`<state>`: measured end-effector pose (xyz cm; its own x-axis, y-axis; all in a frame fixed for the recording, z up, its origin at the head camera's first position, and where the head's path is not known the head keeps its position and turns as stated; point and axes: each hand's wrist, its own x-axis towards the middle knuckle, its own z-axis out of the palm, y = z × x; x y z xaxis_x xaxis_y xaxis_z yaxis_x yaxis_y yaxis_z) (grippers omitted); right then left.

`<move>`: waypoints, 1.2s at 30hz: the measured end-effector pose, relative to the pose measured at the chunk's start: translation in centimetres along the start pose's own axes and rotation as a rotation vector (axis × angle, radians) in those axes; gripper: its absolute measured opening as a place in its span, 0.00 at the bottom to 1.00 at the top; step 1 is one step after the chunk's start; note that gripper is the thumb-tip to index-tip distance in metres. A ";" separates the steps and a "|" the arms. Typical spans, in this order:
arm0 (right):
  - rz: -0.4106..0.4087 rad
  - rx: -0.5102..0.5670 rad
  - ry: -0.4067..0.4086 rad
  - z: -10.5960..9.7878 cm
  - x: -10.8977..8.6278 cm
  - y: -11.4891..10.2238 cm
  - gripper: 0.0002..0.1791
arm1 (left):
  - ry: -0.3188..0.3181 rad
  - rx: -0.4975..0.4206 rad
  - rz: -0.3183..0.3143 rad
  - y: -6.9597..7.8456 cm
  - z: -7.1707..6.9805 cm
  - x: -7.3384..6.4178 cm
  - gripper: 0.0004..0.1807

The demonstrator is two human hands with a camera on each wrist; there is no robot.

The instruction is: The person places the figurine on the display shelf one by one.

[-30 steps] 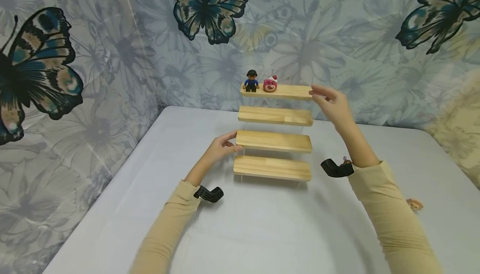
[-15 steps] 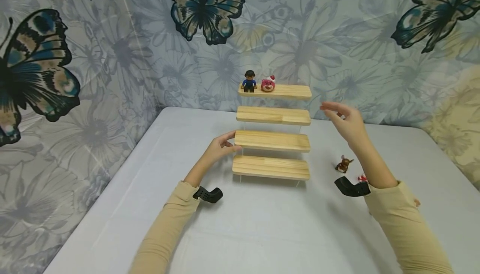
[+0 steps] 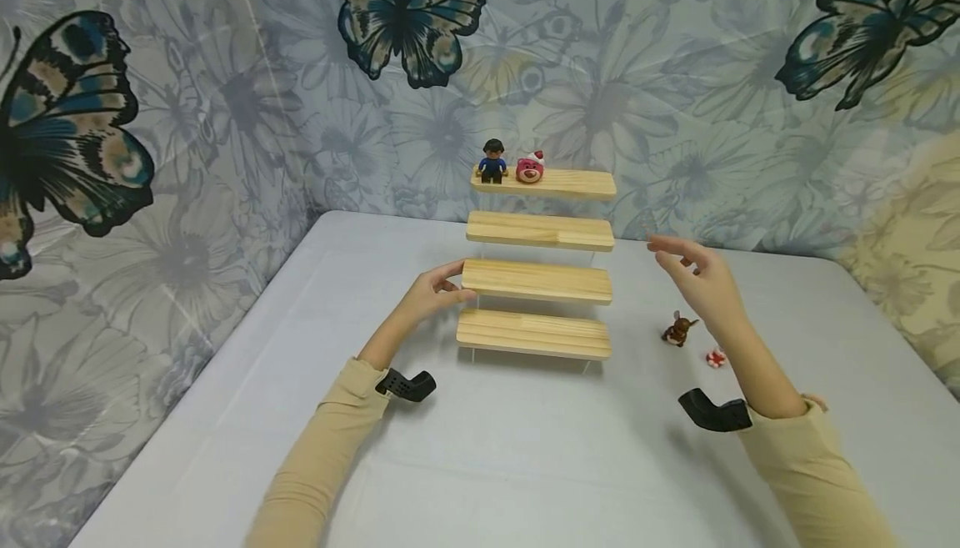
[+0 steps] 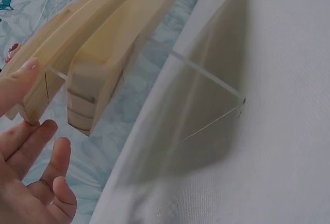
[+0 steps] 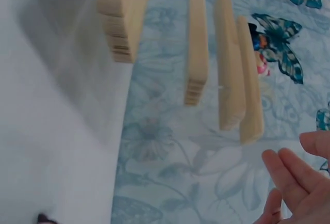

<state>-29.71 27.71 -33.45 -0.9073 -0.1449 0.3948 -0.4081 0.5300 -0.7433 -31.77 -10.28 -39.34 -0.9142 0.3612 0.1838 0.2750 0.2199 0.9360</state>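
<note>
A stepped display stand of pale wooden boards on clear supports stands towards the back of the table. My left hand grips the left end of its second board from the bottom; the left wrist view has the thumb on one face and fingertips at the other. On the top board are a dark-haired toy figure in blue and a pink bear figure with a red-and-white hat. To the right of the stand, my right hand hovers with fingers extended, holding nothing and apart from the boards.
A brown long-eared animal figurine and a small red-and-white item lie on the white table, right of the stand. A tan thing is mostly hidden behind the right forearm. Butterfly-patterned cloth hangs behind.
My right hand has left the right end of the top board and moved down and rightward. The brown figurine and red-and-white item have come into fuller view. My left hand keeps its grip.
</note>
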 end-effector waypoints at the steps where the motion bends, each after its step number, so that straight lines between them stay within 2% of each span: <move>1: -0.001 0.005 -0.003 -0.1 -0.3 -0.5 0.16 | -0.003 -0.001 0.008 0.0 0.0 0.0 0.34; 4: -0.048 -0.009 -0.007 -0.7 -0.2 3.6 0.17 | 0.001 0.001 -0.010 0.0 -0.1 -0.1 0.35; 6: -0.039 -0.111 0.005 -0.8 -0.4 5.8 0.18 | -0.004 -0.008 -0.008 0.0 -0.1 -0.1 0.35; 9: -0.071 -0.212 0.036 -0.9 -0.4 10.4 0.17 | -0.013 -0.012 0.004 0.0 -0.1 -0.2 0.35; 11: -0.068 -0.289 0.058 -0.9 -0.6 12.6 0.17 | -0.011 -0.019 0.016 0.0 -0.2 -0.3 0.36; 14: -0.056 -0.324 0.078 -0.9 -1.2 13.8 0.18 | 0.002 -0.030 0.018 -0.1 -0.2 -0.4 0.35; 19: -0.047 -0.346 0.082 -1.3 -2.8 13.6 0.18 | -0.005 -0.031 0.001 -0.2 0.0 -0.2 0.36; 23: -0.066 -0.327 0.066 -1.9 -4.3 13.1 0.18 | -0.006 -0.035 0.011 0.0 0.1 -0.1 0.36; 26: -0.048 -0.312 0.079 -2.3 -5.4 12.3 0.17 | -0.006 -0.046 0.023 0.2 0.1 0.0 0.35; 31: -0.010 -0.324 0.125 -2.5 -7.0 9.8 0.16 | -0.003 -0.052 0.019 0.2 0.1 0.0 0.34; 36: 0.011 -0.351 0.115 -2.5 -8.6 6.5 0.15 | -0.001 -0.054 0.024 0.0 0.2 -0.1 0.34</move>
<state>-24.27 34.52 -40.32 -0.8857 -0.0532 0.4613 -0.3209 0.7882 -0.5251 -31.66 -10.13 -39.40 -0.9071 0.3668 0.2063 0.2807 0.1619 0.9461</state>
